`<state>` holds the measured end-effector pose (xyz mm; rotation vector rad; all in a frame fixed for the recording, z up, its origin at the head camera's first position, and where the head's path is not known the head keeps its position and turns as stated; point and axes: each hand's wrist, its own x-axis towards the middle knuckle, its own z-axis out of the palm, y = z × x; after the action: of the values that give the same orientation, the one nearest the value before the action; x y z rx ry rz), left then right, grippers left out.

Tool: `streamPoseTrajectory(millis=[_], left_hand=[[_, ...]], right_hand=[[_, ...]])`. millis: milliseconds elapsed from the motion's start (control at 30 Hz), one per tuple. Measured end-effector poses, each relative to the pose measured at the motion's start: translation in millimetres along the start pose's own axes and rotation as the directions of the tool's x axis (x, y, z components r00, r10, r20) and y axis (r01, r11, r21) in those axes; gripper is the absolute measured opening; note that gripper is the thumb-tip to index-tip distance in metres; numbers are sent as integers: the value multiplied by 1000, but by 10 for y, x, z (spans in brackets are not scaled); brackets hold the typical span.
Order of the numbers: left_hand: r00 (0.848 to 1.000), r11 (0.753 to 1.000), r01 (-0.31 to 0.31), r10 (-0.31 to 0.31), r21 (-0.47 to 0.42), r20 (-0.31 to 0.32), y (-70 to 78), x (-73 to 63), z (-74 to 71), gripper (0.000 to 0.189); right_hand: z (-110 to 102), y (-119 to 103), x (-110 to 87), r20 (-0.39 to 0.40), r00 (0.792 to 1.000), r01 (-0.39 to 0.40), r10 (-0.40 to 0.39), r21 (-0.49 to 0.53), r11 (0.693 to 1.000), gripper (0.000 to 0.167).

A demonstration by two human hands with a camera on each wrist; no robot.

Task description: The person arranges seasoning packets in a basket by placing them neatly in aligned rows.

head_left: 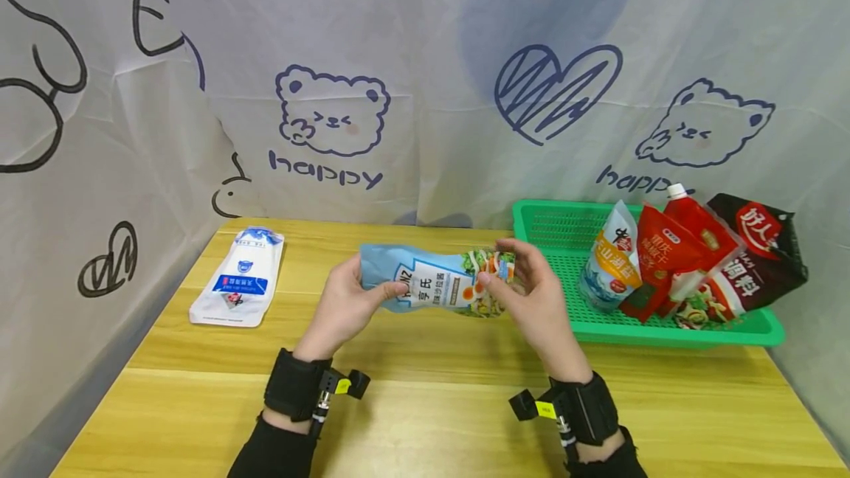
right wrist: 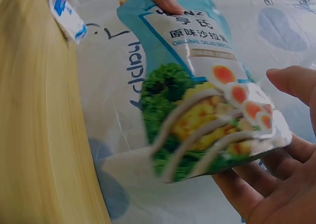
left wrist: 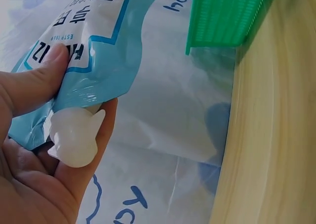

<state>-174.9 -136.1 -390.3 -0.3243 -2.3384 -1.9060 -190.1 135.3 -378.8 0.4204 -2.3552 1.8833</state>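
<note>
Left wrist view, unlike head, shows a white cap (left wrist: 75,136), leftward; left grip (head_left: 341,308) pinches the crosswise pouch (head_left: 434,282), right grip (head_left: 534,301) spread at its base.

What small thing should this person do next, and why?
Perhaps the right hand should bring its thumb down onto the pouch. In the right wrist view, that thumb seems to stand clear while its fingers meet the bottom edge; the left hand grips the other end, so this might steady it.
</note>
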Motion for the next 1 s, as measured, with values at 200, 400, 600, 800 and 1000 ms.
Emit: streamPoseTrajectory(millis=[200, 400, 600, 800, 1000], left_hand=[[1000, 992, -20, 18, 126, 16, 32, -11, 18, 26], [999, 978, -17, 8, 207, 45, 59, -29, 47, 28], [997, 974, -37, 21, 226, 73, 63, -39, 59, 31], [993, 969, -82, 60, 233, 100, 51, -44, 52, 31], [994, 971, -74, 53, 228, 99, 51, -45, 57, 31]], right_hand=[[6, 19, -21, 36, 992, 128, -124, -137, 982, 52], [35, 32, -30, 93, 960, 279, -263, -333, 901, 42], [64, 29, -40, 254, 948, 284, -192, -404, 870, 41], [103, 53, -48, 334, 931, 296, -146, -457, 839, 37], [117, 75, -54, 329, 922, 341, -203, -447, 827, 32]])
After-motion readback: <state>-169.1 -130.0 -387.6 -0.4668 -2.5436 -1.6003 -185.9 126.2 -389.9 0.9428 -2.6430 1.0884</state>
